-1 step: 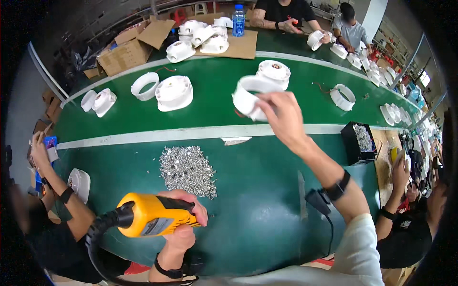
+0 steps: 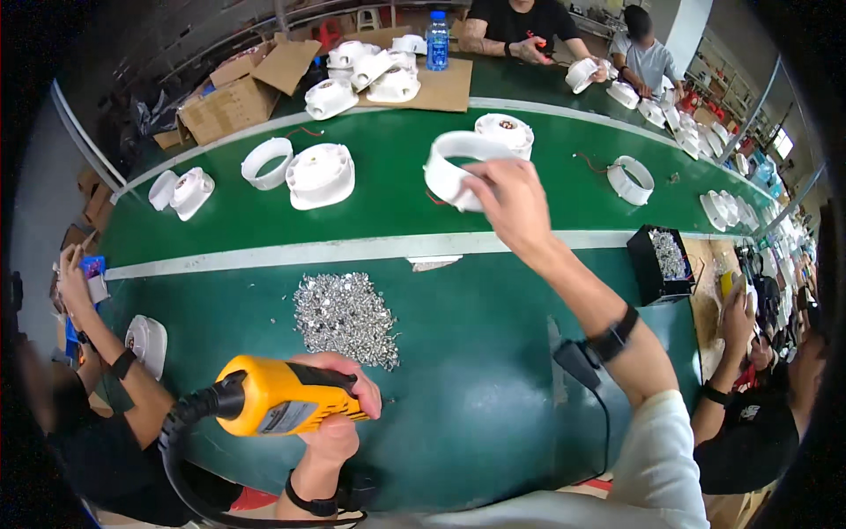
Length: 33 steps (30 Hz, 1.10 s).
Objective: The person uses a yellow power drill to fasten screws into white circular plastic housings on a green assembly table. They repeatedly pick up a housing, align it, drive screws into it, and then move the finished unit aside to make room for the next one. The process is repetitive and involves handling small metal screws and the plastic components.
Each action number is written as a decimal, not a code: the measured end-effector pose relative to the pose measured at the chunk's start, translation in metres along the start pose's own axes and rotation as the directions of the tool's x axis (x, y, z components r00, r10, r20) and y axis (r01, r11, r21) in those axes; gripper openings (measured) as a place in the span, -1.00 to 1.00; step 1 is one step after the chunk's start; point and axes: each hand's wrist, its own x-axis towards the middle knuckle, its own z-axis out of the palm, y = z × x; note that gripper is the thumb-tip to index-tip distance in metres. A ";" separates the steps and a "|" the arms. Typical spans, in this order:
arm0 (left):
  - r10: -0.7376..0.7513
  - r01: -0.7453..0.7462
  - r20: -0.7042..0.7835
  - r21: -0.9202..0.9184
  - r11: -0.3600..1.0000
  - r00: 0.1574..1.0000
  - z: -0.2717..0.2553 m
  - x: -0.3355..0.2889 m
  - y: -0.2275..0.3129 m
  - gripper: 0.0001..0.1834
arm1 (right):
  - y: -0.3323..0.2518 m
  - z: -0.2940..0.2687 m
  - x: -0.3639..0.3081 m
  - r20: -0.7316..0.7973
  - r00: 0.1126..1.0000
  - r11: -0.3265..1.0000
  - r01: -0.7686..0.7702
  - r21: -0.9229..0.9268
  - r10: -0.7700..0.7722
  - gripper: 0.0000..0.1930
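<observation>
In my left hand (image 2: pixel 339 401) is a yellow electric screwdriver (image 2: pixel 251 392) with a black cable, fingers wrapped round its handle. It is held over the near table, beside a heap of small silver screws (image 2: pixel 344 317). My right hand (image 2: pixel 515 198) reaches over the green belt and pinches the near edge of a white plastic ring (image 2: pixel 448 181). The ring is tilted and partly covers a round white housing (image 2: pixel 507 132) behind it. A short red wire shows under the ring. Left along the belt lie another white housing (image 2: pixel 322 176) and a white ring (image 2: pixel 251 166).
A black box of screws (image 2: pixel 648 269) stands at the table's right edge. A black adapter (image 2: pixel 577 363) and its cord lie near my right forearm. White parts, a blue-labelled bottle (image 2: pixel 437 42) and an opened carton (image 2: pixel 225 110) are at the back. Other people work on both sides and opposite.
My right hand and the white ring have shifted slightly left and up. The left hand with the screwdriver stays almost where it was.
</observation>
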 end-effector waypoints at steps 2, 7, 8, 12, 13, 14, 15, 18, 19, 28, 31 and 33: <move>0.032 -0.032 -0.006 0.003 0.999 0.999 -0.002 0.000 -0.004 -0.32 | 0.020 0.026 0.007 0.014 1.000 0.988 0.029 -0.152 -0.027 -0.61; 0.027 -0.029 -0.041 -0.034 0.999 0.999 -0.009 -0.002 -0.006 -0.31 | 0.005 0.045 -0.030 0.112 0.985 0.989 -0.126 -0.075 0.134 -0.44; 0.018 -0.020 -0.051 -0.051 0.998 0.999 -0.009 -0.003 -0.005 -0.31 | -0.002 0.041 -0.039 0.183 0.969 0.986 -0.157 -0.055 0.164 -0.50; 0.003 -0.006 -0.056 -0.054 0.999 0.998 -0.009 -0.008 -0.007 -0.29 | -0.030 0.025 -0.064 0.508 0.835 0.968 -0.252 0.011 0.212 -0.56; 0.001 -0.004 -0.058 -0.048 0.999 0.998 -0.009 -0.008 -0.007 -0.28 | -0.042 0.018 -0.060 0.667 0.713 0.961 -0.276 -0.018 0.218 -0.52; 0.005 -0.008 -0.075 -0.036 0.999 0.997 -0.005 -0.008 -0.006 -0.27 | -0.053 0.010 -0.056 0.778 0.587 0.958 -0.280 -0.064 0.224 -0.47; 0.003 -0.007 -0.070 -0.047 0.999 0.998 -0.005 -0.008 -0.007 -0.26 | -0.055 0.011 -0.062 0.777 0.610 0.966 -0.258 0.013 0.153 -0.43; -0.010 0.005 -0.071 -0.068 0.998 0.997 -0.004 -0.008 -0.008 -0.23 | -0.070 0.013 -0.068 0.858 0.464 0.960 -0.262 -0.104 0.220 -0.36; 0.069 -0.069 0.006 -0.015 0.997 0.998 -0.006 -0.006 -0.015 -0.31 | -0.070 0.018 -0.076 0.834 0.512 0.971 -0.215 -0.110 0.207 -0.37; 0.099 -0.099 0.039 0.018 0.995 0.994 0.004 -0.006 -0.004 -0.31 | -0.068 0.027 -0.090 0.778 0.596 0.974 -0.204 -0.095 0.200 -0.40; 0.126 -0.127 0.047 0.026 0.992 0.991 0.003 -0.005 -0.007 -0.32 | -0.074 0.028 -0.083 0.815 0.546 0.975 -0.193 -0.106 0.197 -0.39; 0.135 -0.136 0.036 0.032 0.990 0.990 0.004 -0.005 -0.006 -0.32 | -0.074 0.030 -0.086 0.814 0.547 0.979 -0.157 -0.127 0.193 -0.36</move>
